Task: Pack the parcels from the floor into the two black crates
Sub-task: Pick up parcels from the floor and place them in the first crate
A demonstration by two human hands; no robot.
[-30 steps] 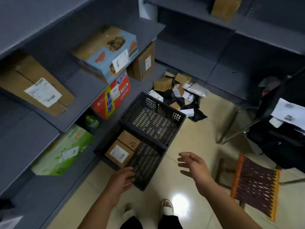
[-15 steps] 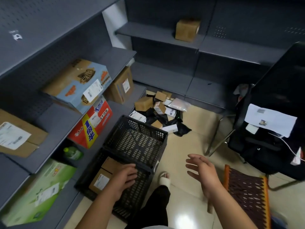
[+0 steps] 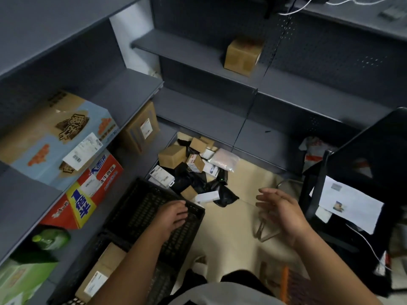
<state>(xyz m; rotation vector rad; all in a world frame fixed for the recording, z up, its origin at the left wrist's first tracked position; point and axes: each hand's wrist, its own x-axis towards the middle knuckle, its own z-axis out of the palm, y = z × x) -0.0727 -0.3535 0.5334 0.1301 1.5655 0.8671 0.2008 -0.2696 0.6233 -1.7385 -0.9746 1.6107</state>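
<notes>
1. Your left hand [image 3: 171, 216] is over the far end of the far black plastic lattice crate [image 3: 136, 208]. Its fingers are loosely bent and hold nothing. The view does not show whether they touch the mesh.
2. Your right hand [image 3: 279, 212] is over the beige tiled floor [image 3: 231, 234], palm turned inward. Its fingers are spread wide and hold nothing.
3. The two hands are well apart, with the far crate's right rim between them.
4. The near black crate [image 3: 160, 282] sits end to end with the far one, along the foot of the grey metal shelving [image 3: 123, 89] on your left. It holds two brown cardboard boxes with white labels [image 3: 99, 274]; your left forearm crosses above them.
5. The pile of parcels [image 3: 193, 170] lies on the floor in the corner, just beyond the far crate. It is made up of:
   - small brown cardboard boxes
   - white labelled packets
   - black plastic bags [image 3: 224, 195]
   - a clear plastic pouch [image 3: 223, 160] at its right edge
6. The left shelves carry a blue and tan printed carton [image 3: 59, 137]. Below it are a red and yellow carton [image 3: 88, 190] and a green bottle [image 3: 50, 237].
7. A plain brown cardboard box [image 3: 243, 53] stands on the back shelf.
8. A black chair [image 3: 374, 155] with a white sheet of paper [image 3: 350, 205] on it is at your right.
</notes>
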